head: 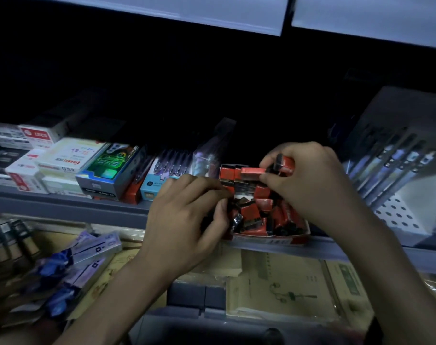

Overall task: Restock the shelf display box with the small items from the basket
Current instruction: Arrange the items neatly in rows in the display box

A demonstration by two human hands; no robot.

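The fingertips (268, 180) of the right hand (306, 180) are pinched shut on two small red packets (253, 170), held just above the back row of the display box (269, 239). The left hand (184, 215) has thumb and fingers (220, 210) curled against the left wall of the display box, apparently gripping it to steady it. Inside the display box, red packets stand in order at the back and lie jumbled toward the front. To its left sit cartons of pen refills (62, 158); to its right, racked pens (391, 165). Below it, what looks to be the basket (167, 322) shows dimly.

The step in hand seems to be placing: packets taken, not yet set down. The next move likely calls for lowering them upright beside the ordered row, letting go cleanly, then tidying the loose ones.
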